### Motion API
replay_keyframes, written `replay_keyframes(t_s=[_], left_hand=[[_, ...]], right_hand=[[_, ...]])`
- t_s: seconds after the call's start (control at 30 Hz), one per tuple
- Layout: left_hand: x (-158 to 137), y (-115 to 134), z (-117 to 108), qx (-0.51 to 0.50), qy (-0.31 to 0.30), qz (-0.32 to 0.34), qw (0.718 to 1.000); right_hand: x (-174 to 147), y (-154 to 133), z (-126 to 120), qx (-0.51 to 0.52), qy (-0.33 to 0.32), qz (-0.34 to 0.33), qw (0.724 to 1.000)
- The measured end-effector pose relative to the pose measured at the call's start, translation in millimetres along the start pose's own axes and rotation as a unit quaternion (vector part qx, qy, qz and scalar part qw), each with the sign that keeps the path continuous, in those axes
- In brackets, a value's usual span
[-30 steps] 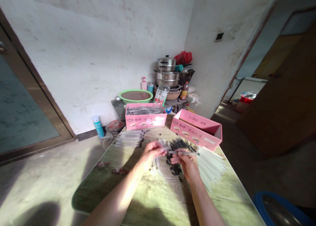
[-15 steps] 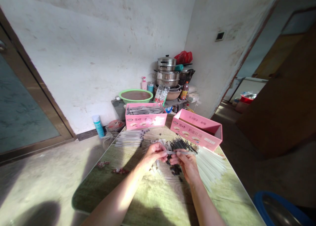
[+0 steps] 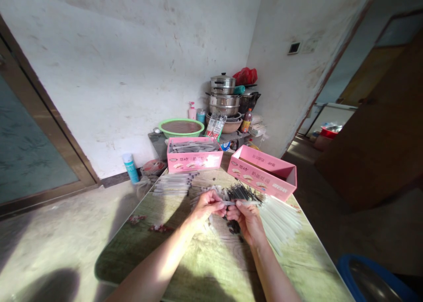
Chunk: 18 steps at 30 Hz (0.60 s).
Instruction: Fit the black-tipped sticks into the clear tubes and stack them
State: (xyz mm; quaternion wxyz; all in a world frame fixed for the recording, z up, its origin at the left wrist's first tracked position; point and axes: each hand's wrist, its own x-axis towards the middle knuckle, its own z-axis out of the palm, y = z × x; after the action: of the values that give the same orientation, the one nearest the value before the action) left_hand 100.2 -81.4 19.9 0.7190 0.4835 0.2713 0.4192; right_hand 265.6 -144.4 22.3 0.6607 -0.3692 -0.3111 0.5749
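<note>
Above the middle of the table, a slim pale tube [image 3: 254,202], like a pen barrel, lies level between my two hands. My left hand [image 3: 208,207] pinches its left end between thumb and fingers. Farther along it, my right hand [image 3: 246,216] is closed on the tube, whose right end sticks out past the fingers. Behind the hands lie a heap of thin black sticks [image 3: 243,191] and a pile of small whitish pieces [image 3: 214,190]. Small black pieces [image 3: 234,226] show below the right fingers. Long white tubes [image 3: 280,222] fan out to the right.
At the table's back stand a pink box [image 3: 194,161] full of slim pen-like sticks and a second pink box [image 3: 261,178]. Similar sticks with dark tips [image 3: 175,184] lie in rows at left. Beyond are a green basin [image 3: 181,134] and stacked steel pots [image 3: 224,101].
The tube has shifted slightly to the left in my right hand's grasp, its right end now nearer the fingers. My left hand has stayed nearly still. The view has moved a little.
</note>
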Motion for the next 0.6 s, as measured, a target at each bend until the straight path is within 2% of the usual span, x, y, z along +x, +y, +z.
replay_keyframes(t_s=[0.17,0.3,0.43,0.53,0.6], left_hand=[[0.3,3.8,-5.5,0.004,-0.008,0.003,1.0],[-1.4,20.9,-14.8,0.013,0.034,0.012,0.999],[-3.6,46.6,-46.3,0.068,0.141,0.059,0.986],[-10.8,66.6,-85.7,0.119,0.289,0.072,0.947],[-19.2,77.4,-112.0,0.129,0.338,0.072,0.93]], right_hand=[[-1.4,-1.0,3.2,0.002,-0.011,0.004,1.0],[-1.5,-7.0,3.1,0.01,0.017,0.0,1.0],[-0.2,-13.0,0.1,0.011,0.045,-0.013,0.999],[0.7,-14.5,-2.3,0.003,0.057,-0.016,0.998],[1.0,-13.9,-3.0,-0.002,0.061,-0.018,0.998]])
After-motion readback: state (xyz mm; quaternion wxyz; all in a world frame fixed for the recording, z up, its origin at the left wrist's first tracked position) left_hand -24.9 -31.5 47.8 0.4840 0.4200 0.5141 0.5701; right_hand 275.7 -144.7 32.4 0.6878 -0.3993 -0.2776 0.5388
